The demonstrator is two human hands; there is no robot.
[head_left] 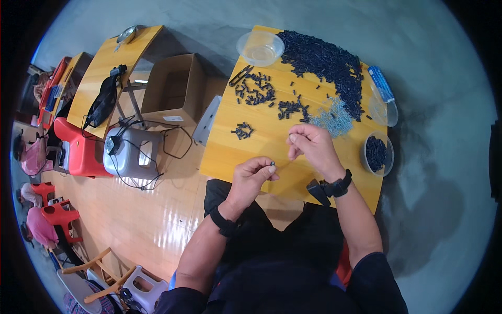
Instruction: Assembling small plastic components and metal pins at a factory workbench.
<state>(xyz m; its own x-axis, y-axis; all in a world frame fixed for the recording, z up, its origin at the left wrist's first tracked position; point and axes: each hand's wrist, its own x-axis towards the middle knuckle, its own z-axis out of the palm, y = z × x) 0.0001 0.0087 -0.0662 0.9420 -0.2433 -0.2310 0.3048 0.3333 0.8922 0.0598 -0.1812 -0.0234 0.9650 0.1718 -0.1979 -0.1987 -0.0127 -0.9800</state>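
Note:
My left hand (pixel 252 177) is closed in a pinch over the near part of the wooden table (pixel 219 152). Between its thumb and forefinger sits a small black cylindrical piece (pixel 272 164), its end showing. Just to the right and slightly farther away, my right hand (pixel 311 144) is also pinched; whatever its fingertips hold is too small to make out. Beyond it lies a pile of small silver screws (pixel 334 119). Loose groups of short black pieces (pixel 293 108) lie on the table, with a large heap of black pieces (pixel 324 60) at the far right.
A clear round tub (pixel 260 56) stands at the far left corner, near black tweezers (pixel 240 76). On the right are a bowl of black pieces (pixel 376 153) and a blue box (pixel 380 83). An open carton (pixel 172 91) and grey stool (pixel 130 152) stand left.

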